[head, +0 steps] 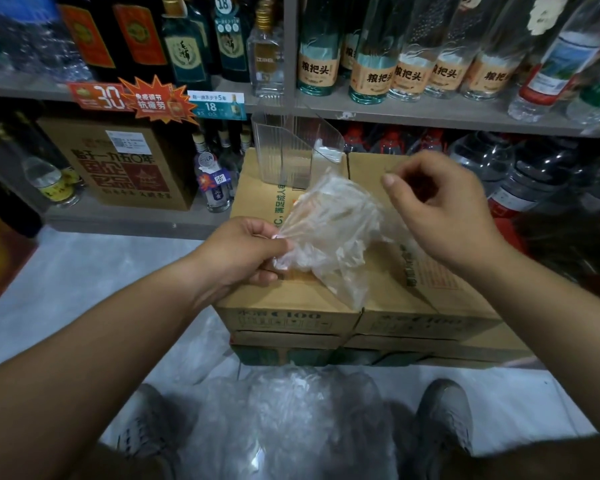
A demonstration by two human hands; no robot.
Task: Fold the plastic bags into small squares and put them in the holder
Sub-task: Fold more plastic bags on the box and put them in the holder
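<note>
A crumpled clear plastic bag (329, 230) hangs over the top of a cardboard box (291, 303). My left hand (243, 251) pinches the bag's lower left corner between thumb and fingers. My right hand (440, 209) is raised to the right of the bag with thumb and forefinger pinched together, seemingly on a thin edge of the film. A clear plastic holder (284, 150) stands at the box's far edge, with a small folded white bag (328, 152) inside it. A heap of loose clear bags (291, 410) lies on the floor between my shoes.
The box sits on a stack of other cardboard boxes (361, 351). Behind it run shelves (430, 112) packed with glass bottles and price tags. A brown carton (118, 161) stands on the lower shelf at left. Grey floor (84, 278) spreads left.
</note>
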